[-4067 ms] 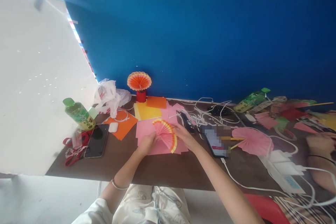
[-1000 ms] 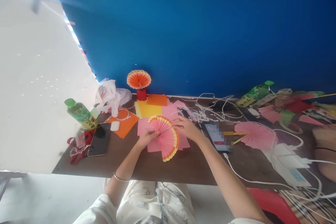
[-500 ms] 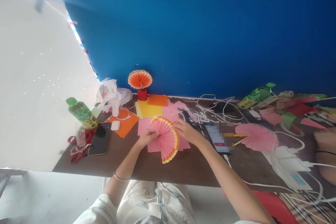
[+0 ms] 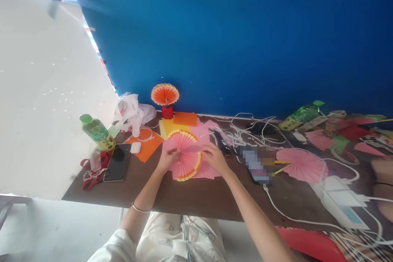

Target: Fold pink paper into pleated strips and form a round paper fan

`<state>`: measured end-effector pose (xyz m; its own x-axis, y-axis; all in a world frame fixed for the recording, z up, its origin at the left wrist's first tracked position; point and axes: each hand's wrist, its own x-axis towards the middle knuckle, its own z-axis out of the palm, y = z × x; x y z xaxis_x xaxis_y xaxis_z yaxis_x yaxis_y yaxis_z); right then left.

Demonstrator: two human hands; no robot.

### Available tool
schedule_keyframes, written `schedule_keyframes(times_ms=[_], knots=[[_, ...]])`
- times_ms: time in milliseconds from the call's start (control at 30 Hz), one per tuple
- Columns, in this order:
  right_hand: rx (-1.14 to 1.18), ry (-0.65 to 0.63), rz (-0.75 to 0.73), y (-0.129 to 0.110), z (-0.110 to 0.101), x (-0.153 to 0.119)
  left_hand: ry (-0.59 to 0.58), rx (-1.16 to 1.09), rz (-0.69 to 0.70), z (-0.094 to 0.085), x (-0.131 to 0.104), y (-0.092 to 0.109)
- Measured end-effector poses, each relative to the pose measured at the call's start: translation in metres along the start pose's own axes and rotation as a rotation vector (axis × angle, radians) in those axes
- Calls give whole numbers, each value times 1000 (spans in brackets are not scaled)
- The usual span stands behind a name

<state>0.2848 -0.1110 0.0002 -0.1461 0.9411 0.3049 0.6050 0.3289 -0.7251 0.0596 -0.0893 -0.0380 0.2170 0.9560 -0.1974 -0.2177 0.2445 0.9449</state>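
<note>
A pleated paper fan (image 4: 188,166), pink with an orange and yellow rim, is spread above pink sheets (image 4: 208,170) in the middle of the desk. It opens into an upper and a lower section with a gap on the right side. My left hand (image 4: 168,159) pinches the fan at its folded centre, on the left. On the other side, the fingertips of my right hand (image 4: 214,157) are closed at the outer edge of the lower section. Behind them a finished-looking round orange paper fan (image 4: 165,94) stands upright in a red holder (image 4: 167,111).
Left on the desk are a green-capped bottle (image 4: 98,132), a dark phone (image 4: 117,163) and a white earphone case (image 4: 135,147). Orange paper (image 4: 185,118) lies at the back. White cables (image 4: 264,127), a pink fan (image 4: 303,165) and a power strip (image 4: 344,200) crowd the right, near another person's arm (image 4: 383,188).
The fan has turned so its gap now faces right, where its pleats faced right before. My right hand has shifted slightly down along its edge, while my left keeps the centre pinched.
</note>
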Motion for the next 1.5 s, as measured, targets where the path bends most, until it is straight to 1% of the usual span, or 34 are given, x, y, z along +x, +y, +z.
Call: schedule_keyframes(times_ms=[100, 167, 200, 267, 333, 433, 533, 633, 733, 900, 967, 1033, 1067, 1133, 1200, 1267, 1300, 1333, 1400, 1500], knots=[[26, 36, 31, 2, 7, -3, -33, 13, 6, -2, -1, 1], [26, 45, 21, 2, 8, -3, -65, 30, -3, -4, -1, 1], [21, 51, 8, 2, 8, -2, -62, 38, -8, -5, -1, 1], [10, 64, -7, 1, 7, 0, -16, 53, -22, -7, 1, 0], [17, 69, 14, 0, 5, 2, 28, 60, -32, -9, 3, -1], [41, 62, 53, 2, 7, 3, 21, 66, -19, -10, 6, -2], [45, 55, 56, 6, 13, 1, 53, 133, 50, -10, 8, -6], [50, 57, 55, 10, 22, -4, 154, 274, 170, -11, 10, -12], [51, 78, 44, 13, 28, -9, 234, 332, 238, -11, 11, -16], [55, 78, -1, 17, 29, -12, 331, 369, 295, -2, 5, -17], [71, 86, -12, 21, 30, -12, 361, 479, 379, 2, 3, -17], [68, 112, -21, 25, 30, -11, 416, 577, 461, 0, 2, -15], [58, 137, -21, 27, 31, -12, 435, 610, 478, -3, 1, -13], [38, 204, -5, 31, 31, -12, 518, 805, 530, -17, -1, -5], [26, 272, 26, 34, 31, -12, 606, 1007, 502, -36, -2, 7], [23, 326, 56, 36, 30, -13, 665, 1068, 482, -57, -2, 21], [22, 347, 68, 37, 29, -13, 682, 1170, 459, -67, -1, 27], [23, 363, 77, 37, 29, -13, 681, 1274, 433, -76, 0, 33], [28, 380, 89, 37, 28, -13, 619, 1442, 400, -90, 5, 43], [35, 375, 89, 35, 28, -15, 530, 1480, 401, -102, 12, 50]])
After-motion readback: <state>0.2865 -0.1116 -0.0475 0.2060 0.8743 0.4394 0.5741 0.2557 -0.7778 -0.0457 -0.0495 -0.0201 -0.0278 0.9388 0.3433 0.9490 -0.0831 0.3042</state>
